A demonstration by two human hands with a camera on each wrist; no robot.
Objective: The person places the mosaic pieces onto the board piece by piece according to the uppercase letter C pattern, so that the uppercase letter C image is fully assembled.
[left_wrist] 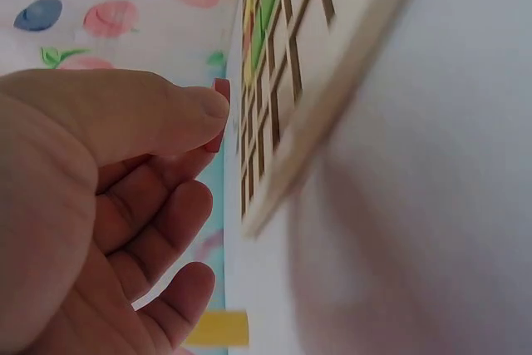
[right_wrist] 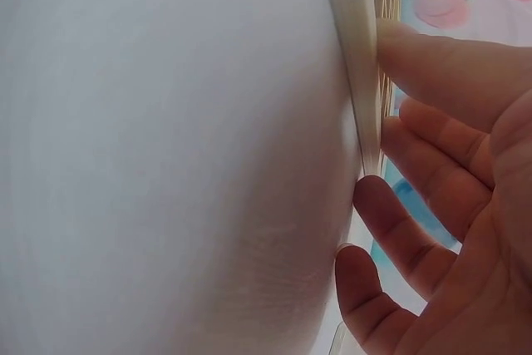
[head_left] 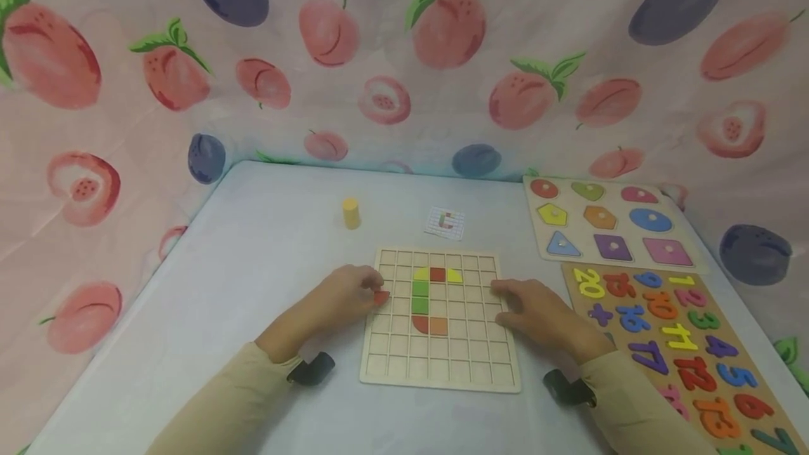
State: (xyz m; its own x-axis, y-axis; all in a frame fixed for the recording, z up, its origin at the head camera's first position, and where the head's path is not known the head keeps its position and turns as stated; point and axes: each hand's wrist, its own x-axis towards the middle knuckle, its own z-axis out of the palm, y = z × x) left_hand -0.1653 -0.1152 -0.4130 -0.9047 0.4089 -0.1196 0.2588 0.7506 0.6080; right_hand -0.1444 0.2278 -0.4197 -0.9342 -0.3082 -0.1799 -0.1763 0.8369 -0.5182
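Observation:
My left hand [head_left: 341, 293] pinches a small red piece [head_left: 380, 298] between thumb and index finger, over the left edge of a wooden grid board [head_left: 474, 371]. From the left wrist, the piece [left_wrist: 222, 93] shows its thin side, and the other fingers curl loosely below it. On the grid, a C-like shape combines yellow curved pieces [head_left: 454, 276], a red square [head_left: 437, 274], green squares [head_left: 420, 306], a red curved piece [head_left: 420, 325] and an orange square [head_left: 439, 326]. At the board's right edge, my right hand [head_left: 537, 311] rests with relaxed fingers; its thumb [right_wrist: 416, 47] lies against the rim.
Beyond the board are a yellow cylinder [head_left: 351, 213] and a small pattern card [head_left: 445, 223] showing a similar shape. To the right lie a knobbed shape puzzle [head_left: 536, 230] and a number puzzle [head_left: 638, 392]. Fruit-print cloth [head_left: 430, 111] hangs behind the table.

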